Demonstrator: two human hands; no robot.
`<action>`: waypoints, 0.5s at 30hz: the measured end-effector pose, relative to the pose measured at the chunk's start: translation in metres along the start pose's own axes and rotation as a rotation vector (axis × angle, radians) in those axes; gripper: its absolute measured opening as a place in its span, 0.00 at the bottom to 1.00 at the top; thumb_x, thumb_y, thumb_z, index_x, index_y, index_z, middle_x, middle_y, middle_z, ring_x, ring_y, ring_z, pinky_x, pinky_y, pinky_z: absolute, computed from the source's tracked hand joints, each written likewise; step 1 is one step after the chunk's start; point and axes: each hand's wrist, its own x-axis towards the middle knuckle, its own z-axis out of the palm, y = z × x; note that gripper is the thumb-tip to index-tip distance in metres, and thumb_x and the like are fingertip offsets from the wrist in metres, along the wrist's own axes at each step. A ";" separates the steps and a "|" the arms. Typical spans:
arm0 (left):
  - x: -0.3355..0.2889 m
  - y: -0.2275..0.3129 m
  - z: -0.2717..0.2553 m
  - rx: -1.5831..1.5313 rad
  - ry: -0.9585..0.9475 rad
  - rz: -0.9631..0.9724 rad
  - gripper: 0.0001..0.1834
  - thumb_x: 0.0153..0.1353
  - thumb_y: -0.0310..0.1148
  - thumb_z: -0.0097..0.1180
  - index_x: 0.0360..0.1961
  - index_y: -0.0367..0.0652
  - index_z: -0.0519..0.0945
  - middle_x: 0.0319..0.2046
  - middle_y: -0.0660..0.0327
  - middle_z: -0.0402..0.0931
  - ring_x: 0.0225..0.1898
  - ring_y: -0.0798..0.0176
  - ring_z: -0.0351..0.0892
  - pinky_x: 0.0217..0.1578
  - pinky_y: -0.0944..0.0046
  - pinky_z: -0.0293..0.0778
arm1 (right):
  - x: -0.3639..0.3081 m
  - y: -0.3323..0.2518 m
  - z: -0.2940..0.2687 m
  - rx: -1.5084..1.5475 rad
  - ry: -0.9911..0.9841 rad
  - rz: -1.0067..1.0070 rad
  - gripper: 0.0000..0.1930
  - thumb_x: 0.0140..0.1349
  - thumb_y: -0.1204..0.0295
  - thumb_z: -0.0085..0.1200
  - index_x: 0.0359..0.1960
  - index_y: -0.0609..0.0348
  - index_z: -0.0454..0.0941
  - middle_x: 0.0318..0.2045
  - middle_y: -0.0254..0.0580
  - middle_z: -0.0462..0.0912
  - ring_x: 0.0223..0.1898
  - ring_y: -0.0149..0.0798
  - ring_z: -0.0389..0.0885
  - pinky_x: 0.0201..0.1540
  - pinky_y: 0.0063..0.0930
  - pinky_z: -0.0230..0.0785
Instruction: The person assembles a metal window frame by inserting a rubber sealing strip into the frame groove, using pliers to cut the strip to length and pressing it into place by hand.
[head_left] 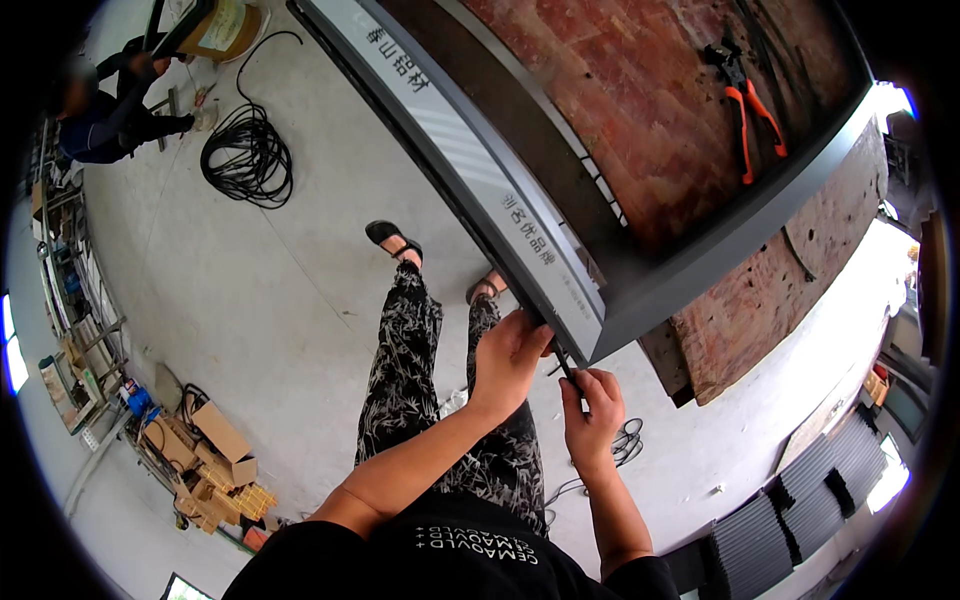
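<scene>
A dark grey metal frame (700, 270) lies over a worn reddish board, with its near corner toward me. White printed film (470, 165) covers one of its sides. Along that side's outer edge runs a thin black strip (565, 362), which looks like a rubber seal. My left hand (508, 368) is closed at this edge close to the corner, its thumb and fingers pressed on the strip. Just right of it, below the corner, my right hand (594, 412) pinches the strip's loose end. Part of my left fingers is hidden under the frame.
Orange-handled pliers (745, 115) rest on the board (620, 80) inside the frame. A coil of black cable (248, 155) lies on the floor at left. Another person (115, 105) sits at far left. Cardboard boxes (222, 440) are stacked at lower left.
</scene>
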 end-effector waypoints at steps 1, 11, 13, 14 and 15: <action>-0.003 0.000 -0.002 -0.016 0.011 0.006 0.10 0.68 0.33 0.55 0.38 0.35 0.75 0.27 0.65 0.75 0.29 0.77 0.71 0.30 0.71 0.68 | -0.001 -0.001 0.001 -0.009 -0.024 -0.013 0.09 0.52 0.81 0.64 0.35 0.65 0.80 0.32 0.46 0.79 0.31 0.44 0.79 0.33 0.32 0.72; -0.008 -0.008 0.004 -0.160 0.011 0.082 0.12 0.71 0.35 0.51 0.40 0.33 0.74 0.31 0.65 0.75 0.33 0.74 0.72 0.36 0.71 0.70 | 0.079 -0.049 -0.093 -0.331 0.009 -0.504 0.10 0.48 0.80 0.62 0.34 0.62 0.82 0.32 0.42 0.82 0.34 0.46 0.80 0.35 0.37 0.71; -0.012 0.004 0.014 -0.345 0.057 0.055 0.17 0.73 0.40 0.48 0.46 0.33 0.73 0.35 0.64 0.76 0.36 0.73 0.74 0.41 0.69 0.73 | 0.128 -0.056 -0.120 -0.535 0.217 -0.649 0.11 0.47 0.77 0.65 0.35 0.57 0.83 0.34 0.40 0.82 0.33 0.43 0.80 0.38 0.35 0.72; -0.013 -0.009 0.010 -0.382 0.040 -0.006 0.22 0.74 0.45 0.43 0.49 0.34 0.73 0.38 0.63 0.76 0.39 0.72 0.76 0.45 0.68 0.74 | 0.160 -0.059 -0.130 -0.551 0.275 -0.635 0.09 0.50 0.76 0.64 0.35 0.57 0.83 0.32 0.40 0.82 0.33 0.45 0.80 0.39 0.35 0.71; -0.011 -0.004 0.013 -0.430 0.092 -0.030 0.21 0.75 0.46 0.43 0.48 0.34 0.73 0.37 0.64 0.76 0.38 0.73 0.75 0.44 0.69 0.74 | 0.194 -0.073 -0.137 -0.632 0.330 -0.647 0.08 0.54 0.75 0.62 0.36 0.57 0.82 0.31 0.40 0.82 0.33 0.48 0.79 0.40 0.39 0.71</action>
